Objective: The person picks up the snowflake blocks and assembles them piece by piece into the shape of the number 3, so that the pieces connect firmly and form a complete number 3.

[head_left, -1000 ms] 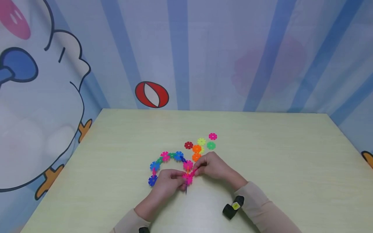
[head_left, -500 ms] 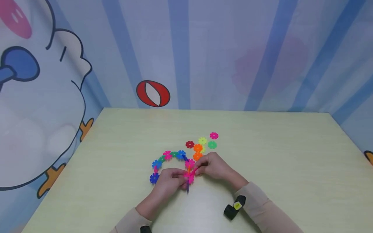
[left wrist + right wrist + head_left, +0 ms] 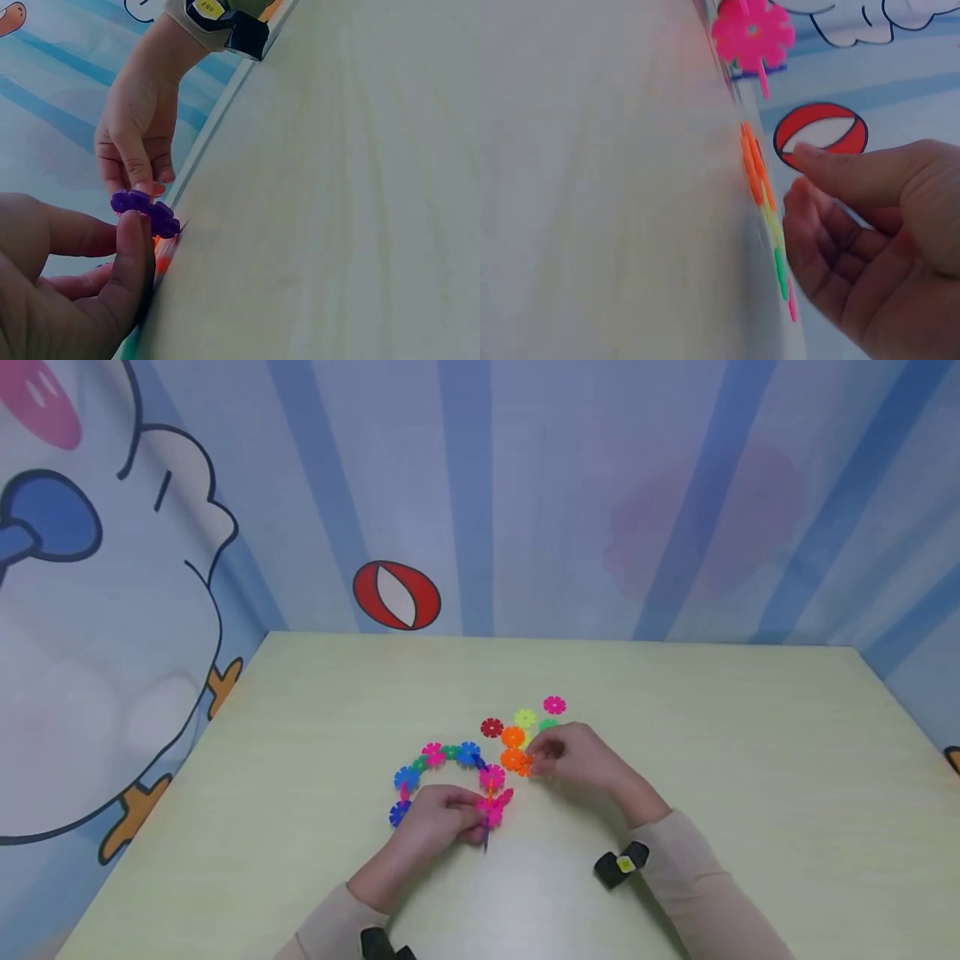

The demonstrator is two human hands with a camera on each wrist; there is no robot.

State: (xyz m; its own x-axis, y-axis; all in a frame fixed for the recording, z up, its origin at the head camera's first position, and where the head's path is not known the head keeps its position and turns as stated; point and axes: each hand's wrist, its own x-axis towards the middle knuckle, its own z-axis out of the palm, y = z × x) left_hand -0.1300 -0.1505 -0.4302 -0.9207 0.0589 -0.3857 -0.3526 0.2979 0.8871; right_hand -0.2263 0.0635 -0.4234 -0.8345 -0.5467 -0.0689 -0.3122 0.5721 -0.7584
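Slotted flower-shaped plastic discs are joined into a curved chain point(image 3: 432, 753) on the table. Its right end is held by my left hand point(image 3: 438, 818), thumb and fingers pinching near a pink disc point(image 3: 491, 812). A purple disc point(image 3: 146, 212) on this end sits by the thumb tip in the left wrist view. Another pink disc point(image 3: 506, 797) juts out to the right. My right hand point(image 3: 577, 760) is beside loose orange discs point(image 3: 513, 759). In the right wrist view its thumb and fingertips stand slightly apart, with nothing seen between them.
Behind the orange discs lie a dark red disc point(image 3: 492, 727), a yellow disc point(image 3: 525, 718), a partly hidden green disc point(image 3: 549, 725) and a pink loose disc point(image 3: 554, 704). The pale table point(image 3: 712, 735) ends at a printed backdrop point(image 3: 555, 510).
My right hand has let go of the pink disc jutting from the chain and moved right and away from me, to the orange discs. The left hand keeps its pinch.
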